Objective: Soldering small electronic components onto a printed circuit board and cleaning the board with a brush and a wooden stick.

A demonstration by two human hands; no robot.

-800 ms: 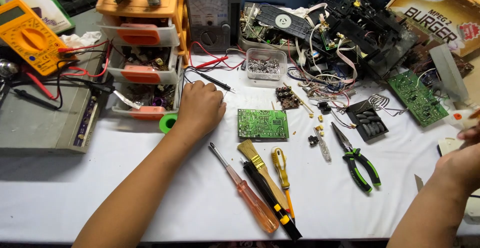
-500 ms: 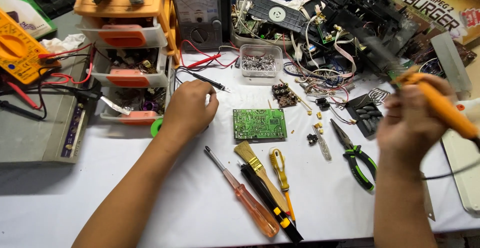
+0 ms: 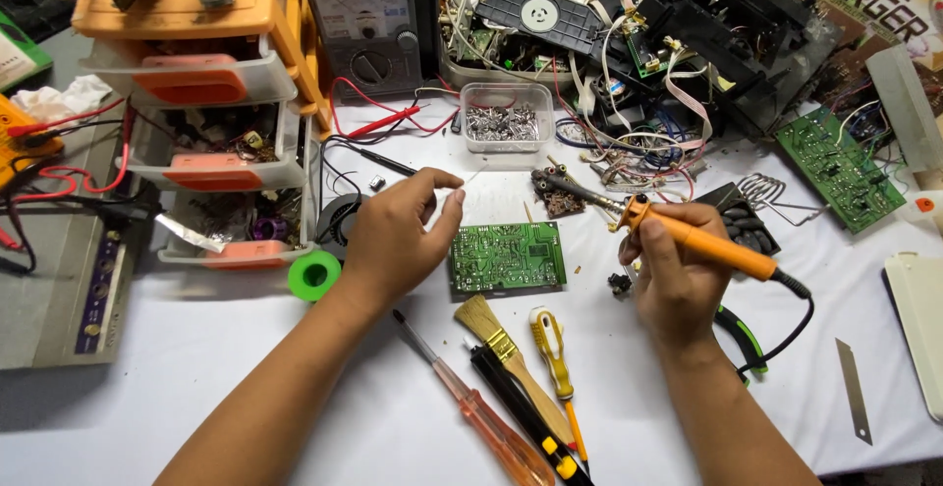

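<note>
White tabletop [image 3: 246,388], crowded with electronics, lies under our hands. At centre frame sits the green circuit board [image 3: 508,255]. Our right hand [image 3: 678,275], which was raised at the right edge half a second ago, now grips the orange soldering iron [image 3: 702,243] closed-fisted, tip aimed above the board. Our left hand [image 3: 398,236] pinches a thin strand, likely solder wire; soldering looks imminent.

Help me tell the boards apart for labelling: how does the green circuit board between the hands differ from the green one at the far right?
The near circuit board lies square-on and in full view; the far circuit board is turned at an angle, with wires crossing its far corner. The near one sits between the left hand and right hand; the far one lies beyond both. Both are green, rectangular and flat on the white table.
</note>
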